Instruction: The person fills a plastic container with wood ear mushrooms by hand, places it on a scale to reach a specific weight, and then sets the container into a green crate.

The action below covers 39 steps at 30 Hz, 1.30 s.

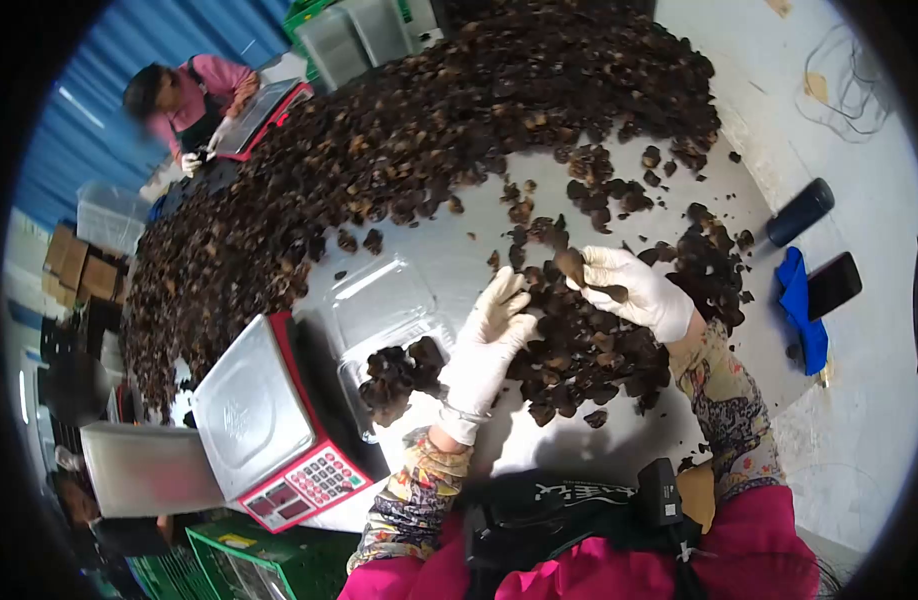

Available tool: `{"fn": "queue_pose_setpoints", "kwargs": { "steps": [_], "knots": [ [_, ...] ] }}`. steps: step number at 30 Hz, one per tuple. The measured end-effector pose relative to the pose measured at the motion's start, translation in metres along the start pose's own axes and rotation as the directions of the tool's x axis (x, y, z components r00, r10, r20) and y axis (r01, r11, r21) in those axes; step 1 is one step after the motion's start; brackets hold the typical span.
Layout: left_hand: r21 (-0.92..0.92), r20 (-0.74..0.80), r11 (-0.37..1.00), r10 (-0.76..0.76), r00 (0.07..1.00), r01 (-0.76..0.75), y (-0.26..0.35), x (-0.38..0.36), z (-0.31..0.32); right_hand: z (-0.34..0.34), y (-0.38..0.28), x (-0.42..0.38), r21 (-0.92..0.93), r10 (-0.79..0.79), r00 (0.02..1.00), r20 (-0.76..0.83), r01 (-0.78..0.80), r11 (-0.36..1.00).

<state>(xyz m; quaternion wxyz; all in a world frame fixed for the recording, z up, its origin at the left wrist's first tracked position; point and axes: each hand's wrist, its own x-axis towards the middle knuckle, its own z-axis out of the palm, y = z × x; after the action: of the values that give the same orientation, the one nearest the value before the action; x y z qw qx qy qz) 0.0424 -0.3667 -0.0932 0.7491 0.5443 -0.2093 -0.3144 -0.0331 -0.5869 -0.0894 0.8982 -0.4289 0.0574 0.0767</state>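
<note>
My right hand (634,292), in a white glove, pinches a dark brown piece that looks like a dried mushroom (571,266). Another dark piece shows at its lower fingers. Below both hands lies a loose pile of similar brown pieces (604,355). My left hand (489,340), gloved too, hovers at the pile's left edge with its fingers apart and nothing visible in them. Left of it, a clear plastic clamshell box (384,300) stands with its lid raised, and a clump of dark pieces (399,378) sits in its base.
A red scale (304,485) with a metal pan stands at the left. A large heap (429,130) of brown pieces covers the far table. At right lie a black bottle (801,212), a phone (835,285) and a blue cloth (801,320). A co-worker (204,95) is at far left.
</note>
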Motion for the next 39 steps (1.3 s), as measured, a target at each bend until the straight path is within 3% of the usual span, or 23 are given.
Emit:
{"fn": "queue_pose_setpoints", "kwargs": {
  "steps": [1,5,7,9,11,13,14,15,16,17,18,19,20,21,22,23,25,28,29,33,35,37,39],
  "knots": [
    [-0.063,0.039,0.998,0.028,0.999,-0.026,-0.001,-0.006,-0.001,0.006,0.007,0.001,0.079,0.028,0.999,0.038,-0.031,0.996],
    [-0.095,0.023,0.993,0.068,0.997,-0.066,0.004,-0.033,-0.008,0.048,0.028,0.004,0.024,0.168,0.984,0.062,-0.17,0.985],
    [-0.135,-0.119,0.989,0.037,0.992,-0.053,0.011,-0.052,-0.01,0.058,0.047,0.011,-0.027,0.221,0.966,0.138,-0.219,0.975],
    [-0.094,-0.236,0.996,-0.027,0.971,0.005,0.014,-0.069,-0.02,0.074,0.059,0.015,-0.135,0.281,0.951,0.127,-0.264,0.955],
    [-0.052,-0.343,0.998,0.001,0.939,-0.02,0.006,-0.083,-0.037,0.096,0.061,0.021,-0.21,0.285,0.957,0.057,-0.268,0.94],
    [0.131,-0.451,0.989,0.124,0.884,-0.072,0.01,-0.095,-0.054,0.114,0.065,0.03,-0.352,0.204,0.978,-0.039,-0.204,0.913],
    [0.321,-0.466,0.947,0.164,0.87,-0.006,0.02,-0.103,-0.064,0.125,0.068,0.035,-0.412,0.191,0.98,-0.047,-0.193,0.89],
    [0.322,-0.534,0.947,0.174,0.827,0.009,0.02,-0.107,-0.071,0.127,0.084,0.046,-0.483,0.073,0.997,-0.02,-0.074,0.873],
    [0.208,-0.579,0.978,0.152,0.801,-0.035,0.02,-0.108,-0.076,0.133,0.096,0.054,-0.47,-0.019,1.0,0.024,0.028,0.882],
    [0.213,-0.631,0.977,0.161,0.759,-0.029,0.022,-0.11,-0.083,0.136,0.106,0.063,-0.531,-0.05,0.998,0.039,0.063,0.845],
    [0.402,-0.634,0.915,0.3,0.712,-0.028,0.029,-0.11,-0.081,0.141,0.12,0.071,-0.57,-0.093,0.995,0.031,0.094,0.816],
    [0.472,-0.635,0.88,0.38,0.672,-0.051,0.017,-0.111,-0.093,0.147,0.125,0.074,-0.718,-0.255,0.961,0.108,0.253,0.648],
    [0.511,-0.601,0.86,0.369,0.709,-0.015,0.015,-0.114,-0.1,0.145,0.134,0.076,-0.824,-0.232,0.964,0.13,0.235,0.515],
    [0.573,-0.577,0.82,0.392,0.717,0.012,0.018,-0.115,-0.1,0.142,0.146,0.077,-0.887,-0.386,0.876,0.288,0.396,0.238],
    [0.527,-0.585,0.849,0.4,0.706,-0.046,0.001,-0.115,-0.115,0.151,0.13,0.056,-0.915,-0.333,0.916,0.224,0.315,0.251],
    [0.467,-0.604,0.882,0.372,0.705,-0.065,0.0,-0.116,-0.112,0.145,0.128,0.05,-0.918,-0.42,0.872,0.253,0.353,0.18],
    [0.46,-0.612,0.885,0.377,0.695,-0.075,0.0,-0.117,-0.109,0.128,0.1,0.023,-0.925,-0.447,0.888,0.106,0.253,0.284],
    [0.568,-0.54,0.819,0.446,0.714,-0.082,0.0,-0.112,-0.103,0.078,0.064,-0.016,-0.994,-0.618,0.783,-0.071,-0.007,0.105],
    [0.652,-0.489,0.754,0.496,0.717,-0.078,0.001,-0.11,-0.096,0.046,0.063,-0.026,-0.997,-0.693,0.719,-0.056,0.0,0.08],
    [0.755,-0.336,0.646,0.522,0.784,-0.107,0.001,-0.095,-0.074,0.007,0.039,-0.057,-0.98,-0.592,0.802,-0.08,-0.173,-0.103],
    [0.813,-0.229,0.569,0.506,0.831,-0.123,0.004,-0.086,-0.054,0.006,0.037,-0.058,-0.98,-0.547,0.833,-0.084,-0.168,-0.107],
    [0.865,-0.093,0.467,0.505,0.858,-0.181,0.0,-0.074,-0.036,0.005,0.04,-0.054,-0.926,-0.501,0.865,-0.024,-0.208,-0.314],
    [0.876,0.033,0.414,0.46,0.888,-0.247,-0.007,-0.055,-0.022,-0.002,0.041,-0.054,-0.918,-0.453,0.89,-0.052,-0.221,-0.328]
  ]
}}
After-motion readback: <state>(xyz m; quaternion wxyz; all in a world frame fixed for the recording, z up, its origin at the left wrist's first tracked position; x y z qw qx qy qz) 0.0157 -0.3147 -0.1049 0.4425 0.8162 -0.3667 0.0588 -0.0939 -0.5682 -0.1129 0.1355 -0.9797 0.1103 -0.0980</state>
